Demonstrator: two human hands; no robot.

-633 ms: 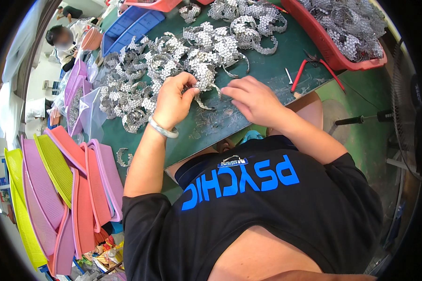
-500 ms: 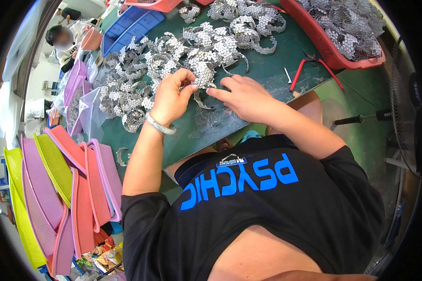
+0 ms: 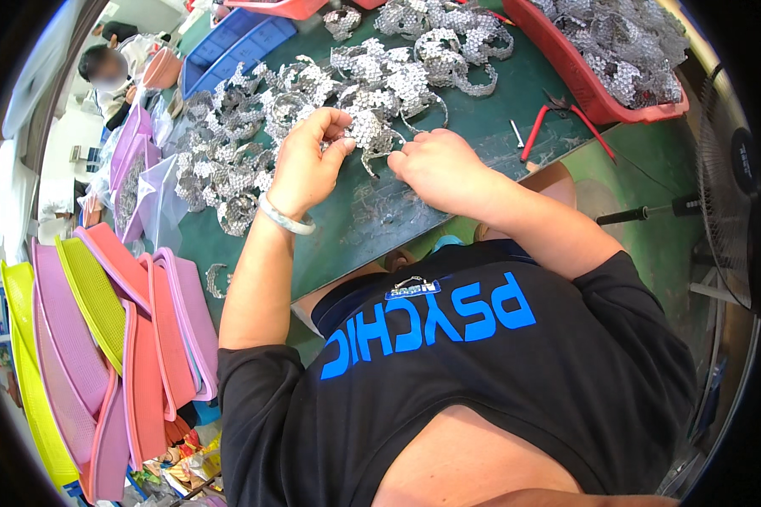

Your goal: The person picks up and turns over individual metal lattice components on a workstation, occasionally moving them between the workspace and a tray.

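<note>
Here my left hand [image 3: 306, 165] is raised off the dark green table top [image 3: 482, 135], wrist bent, thumb and fingers pinching one end of a silvery perforated metal strip [image 3: 370, 135]. A pale jade-coloured bangle [image 3: 285, 218] sits on that wrist. My right hand [image 3: 440, 167] lies knuckles-up at about three o'clock from the left, fingers curled down and pressed together on the strip's other end; the fingertips are tucked under, so I cannot tell exactly how they grip. The strip hangs between both hands, just above the table.

At twelve o'clock from my hands spreads a loose heap of the same silvery strips [image 3: 296, 101]. At two o'clock stands a red plastic bin [image 3: 604, 97] piled with more of them. Red-handled pliers [image 3: 558, 122] lie on the table just beside the bin's near wall. At eleven o'clock are blue plastic trays [image 3: 237, 42]; what they hold I cannot tell. At eight o'clock leans a stack of pink, purple and yellow mesh baskets [image 3: 101, 338], nested on edge.
</note>
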